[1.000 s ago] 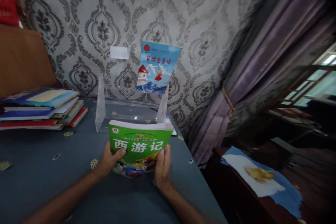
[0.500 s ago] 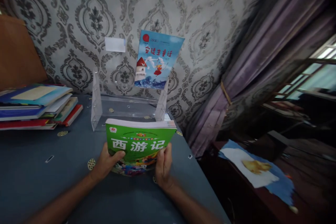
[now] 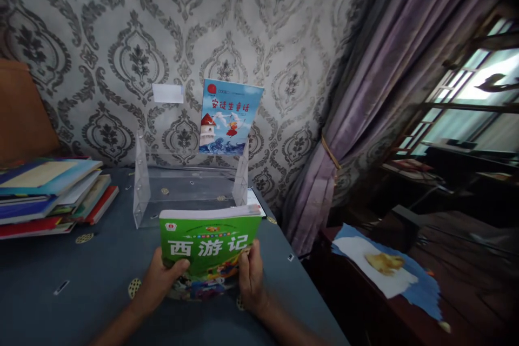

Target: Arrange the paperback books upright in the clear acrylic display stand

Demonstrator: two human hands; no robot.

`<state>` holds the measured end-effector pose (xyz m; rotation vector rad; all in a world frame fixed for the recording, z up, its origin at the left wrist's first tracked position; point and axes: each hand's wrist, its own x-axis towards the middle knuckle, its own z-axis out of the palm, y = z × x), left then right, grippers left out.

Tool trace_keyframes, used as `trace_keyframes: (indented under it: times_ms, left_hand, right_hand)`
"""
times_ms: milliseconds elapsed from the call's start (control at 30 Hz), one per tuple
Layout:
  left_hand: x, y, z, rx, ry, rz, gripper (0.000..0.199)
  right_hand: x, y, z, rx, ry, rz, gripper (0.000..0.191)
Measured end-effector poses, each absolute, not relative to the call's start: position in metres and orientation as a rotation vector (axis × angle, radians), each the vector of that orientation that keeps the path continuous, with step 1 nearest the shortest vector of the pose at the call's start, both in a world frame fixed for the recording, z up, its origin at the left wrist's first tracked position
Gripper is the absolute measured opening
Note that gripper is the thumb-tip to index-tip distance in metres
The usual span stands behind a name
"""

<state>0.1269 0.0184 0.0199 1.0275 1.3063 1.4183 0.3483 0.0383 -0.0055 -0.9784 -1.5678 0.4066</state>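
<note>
A green book (image 3: pixel 208 251) with large white characters and a colourful picture on its cover is tilted toward me above the grey-blue table. My left hand (image 3: pixel 160 275) grips its left edge, thumb across the cover. On the right edge, my right hand (image 3: pixel 252 275) is closed too, fingers partly hidden behind the book. Just beyond the book stands a clear acrylic rack (image 3: pixel 141 189). A blue book (image 3: pixel 229 119) with red characters rests upright on the rack's upper right part, leaning near the wall.
A stack of books (image 3: pixel 48 194) lies on the table (image 3: pixel 101 281) at the left, with a brown board (image 3: pixel 24 108) behind. A white card (image 3: pixel 168 93) shows against the patterned wall. A phone-like device (image 3: pixel 256 203) sits right of the rack. A tied purple curtain (image 3: pixel 316 189) hangs at the right.
The view has tilted upward and turned slightly right, so everything sits lower and further left in the picture. Both hands still hold the green book in front of the rack.
</note>
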Motion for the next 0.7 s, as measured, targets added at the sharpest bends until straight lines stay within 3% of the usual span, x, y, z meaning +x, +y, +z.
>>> trace_keyframes:
  times_ms: [300,700]
  left_hand:
    - [0.092,0.015,0.038,1.426,1.372,1.356,0.042]
    - [0.097,0.007,0.048,1.412,1.393,1.355,0.040]
  right_hand:
    - [0.359,0.042,0.006,-1.037,-1.705,0.294,0.031]
    - [0.362,0.037,0.033,-0.950,-1.780,0.529,0.023]
